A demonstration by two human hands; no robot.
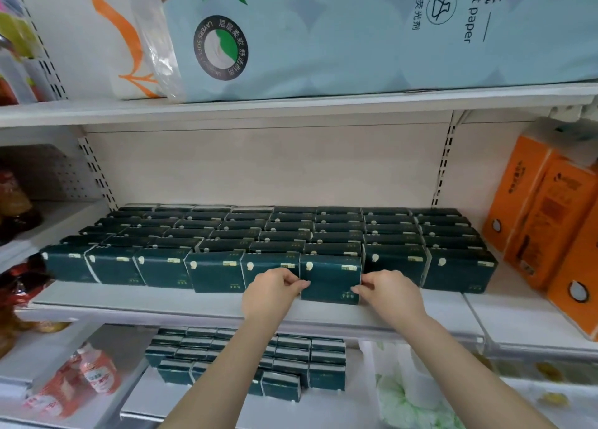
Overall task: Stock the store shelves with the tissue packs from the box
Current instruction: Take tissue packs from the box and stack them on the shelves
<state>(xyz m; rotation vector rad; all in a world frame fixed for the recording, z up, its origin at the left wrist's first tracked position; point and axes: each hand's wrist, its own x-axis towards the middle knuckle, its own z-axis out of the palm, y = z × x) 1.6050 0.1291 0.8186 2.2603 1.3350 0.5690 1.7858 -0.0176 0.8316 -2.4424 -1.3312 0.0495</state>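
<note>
Several rows of dark green tissue packs (246,231) fill the middle shelf (181,302), standing upright. One dark green tissue pack (330,278) stands at the front of the row, slightly forward of its neighbours. My left hand (275,291) pinches its left edge and my right hand (388,294) pinches its right edge. More dark green packs (291,360) lie stacked on the shelf below, partly hidden by my forearms. No box shows in view.
Large toilet paper bags (323,40) sit on the top shelf. Orange tissue packs (543,221) stand on the right. Red bottles (97,373) and snack bags are at the left. Floral paper rolls (411,396) lie at the lower right.
</note>
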